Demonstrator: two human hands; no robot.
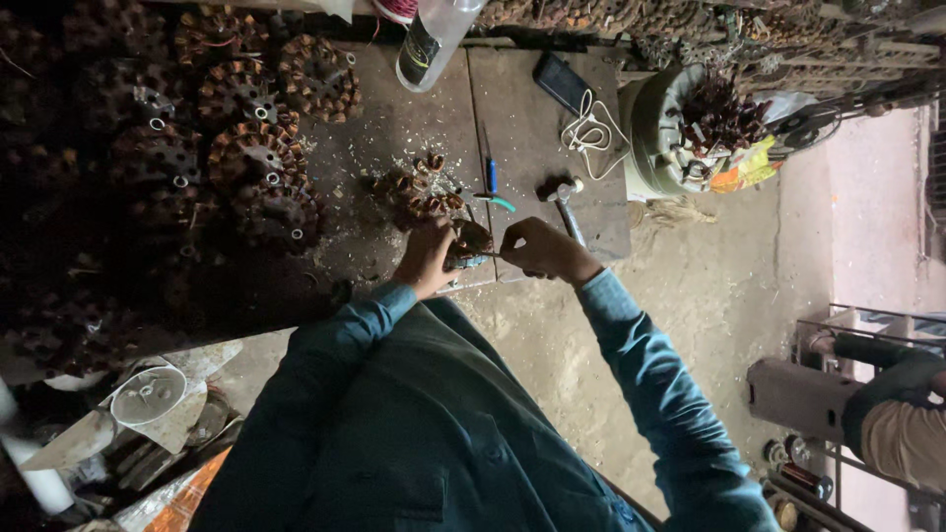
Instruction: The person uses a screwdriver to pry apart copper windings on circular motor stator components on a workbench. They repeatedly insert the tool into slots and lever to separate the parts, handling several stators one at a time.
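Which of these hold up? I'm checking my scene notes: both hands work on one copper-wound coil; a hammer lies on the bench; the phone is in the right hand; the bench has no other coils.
1. Both hands meet at one copper-wound coil: true; left hand grips it, right hand is at it.
2. A hammer lies on the bench: true.
3. The phone is in the right hand: false; it lies on the bench.
4. No other coils: false; a pile of wound coils sits beside.

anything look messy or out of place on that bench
Yes: pale shavings and scraps are scattered over the wooden bench around the copper coil by the left hand. The right hand grips a thin tool.
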